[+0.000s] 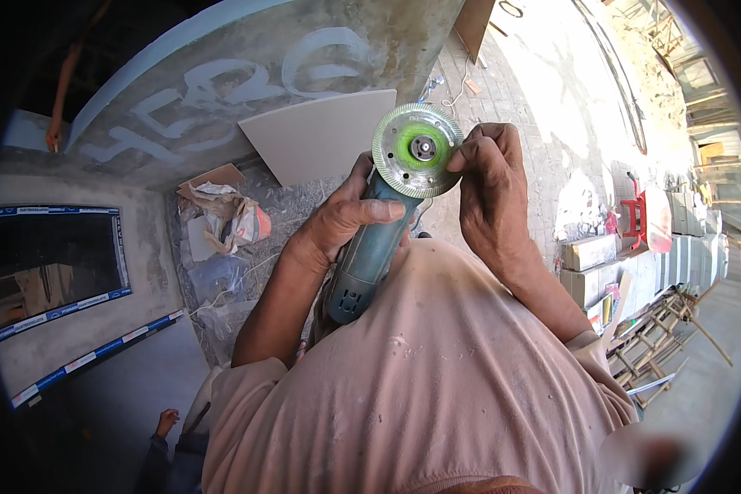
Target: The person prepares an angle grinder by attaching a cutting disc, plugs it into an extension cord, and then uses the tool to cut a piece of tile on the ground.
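My left hand (pixel 356 212) is wrapped round the body of a teal angle grinder (pixel 358 272), held upright against my pinkish shirt (pixel 412 370), its round vented end low. At the grinder's top is a silver cutting disc (pixel 397 160) with a green ring and a metal centre nut, facing up. My right hand (pixel 490 185) has its fingers curled and pinched at the right edge of the disc. The far side of the grinder's head is hidden under the disc.
A pale board (pixel 309 136) leans by a graffitied wall (pixel 156 103). Crumpled paper (pixel 226 218) lies at left, near a dark window (pixel 53 263). A red plastic stool (pixel 634 206), blocks (pixel 589 251) and wooden ladders (pixel 659 346) are at right. Another person's hand (pixel 167 420) shows at lower left.
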### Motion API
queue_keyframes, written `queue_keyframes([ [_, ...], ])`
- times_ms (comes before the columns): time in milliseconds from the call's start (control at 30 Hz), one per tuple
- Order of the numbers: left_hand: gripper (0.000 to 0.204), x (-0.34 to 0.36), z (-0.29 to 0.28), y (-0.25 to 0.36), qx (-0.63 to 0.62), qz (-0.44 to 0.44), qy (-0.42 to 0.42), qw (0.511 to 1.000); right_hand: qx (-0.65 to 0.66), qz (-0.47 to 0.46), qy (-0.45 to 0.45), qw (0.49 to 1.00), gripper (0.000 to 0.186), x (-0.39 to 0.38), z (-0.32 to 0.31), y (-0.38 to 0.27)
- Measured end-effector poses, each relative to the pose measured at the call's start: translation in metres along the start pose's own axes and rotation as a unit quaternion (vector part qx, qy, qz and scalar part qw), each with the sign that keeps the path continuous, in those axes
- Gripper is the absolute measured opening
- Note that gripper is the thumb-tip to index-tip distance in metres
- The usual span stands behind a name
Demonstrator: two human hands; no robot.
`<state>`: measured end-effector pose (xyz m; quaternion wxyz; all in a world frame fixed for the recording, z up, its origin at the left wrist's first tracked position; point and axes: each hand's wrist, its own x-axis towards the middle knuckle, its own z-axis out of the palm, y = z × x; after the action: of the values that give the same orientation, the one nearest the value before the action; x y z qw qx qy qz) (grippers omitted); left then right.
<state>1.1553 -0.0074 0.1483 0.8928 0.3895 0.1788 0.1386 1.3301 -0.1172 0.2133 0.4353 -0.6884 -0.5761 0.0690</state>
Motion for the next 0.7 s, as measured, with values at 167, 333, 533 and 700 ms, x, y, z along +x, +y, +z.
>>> queue_keyframes([
  [167, 0.088, -0.002, -0.001, -0.003, -0.027, 0.012, -0.012, 0.999, -0.002, -0.013, -0.007, 1.000, 0.026, -0.003, 0.002, -0.001],
  [333, 0.091, -0.004, -0.001, -0.005, -0.019, 0.009, -0.002, 1.000, 0.004, 0.013, 0.002, 1.000, 0.041, -0.005, 0.001, -0.001],
  [533, 0.096, -0.009, 0.003, -0.004, -0.004, 0.012, 0.010, 1.000, 0.024, 0.012, 0.031, 0.999, 0.035, -0.010, 0.003, -0.006],
  [700, 0.098, -0.013, 0.006, -0.002, -0.005, 0.012, 0.008, 1.000, -0.015, -0.016, -0.009, 1.000, 0.035, -0.008, 0.003, -0.008],
])
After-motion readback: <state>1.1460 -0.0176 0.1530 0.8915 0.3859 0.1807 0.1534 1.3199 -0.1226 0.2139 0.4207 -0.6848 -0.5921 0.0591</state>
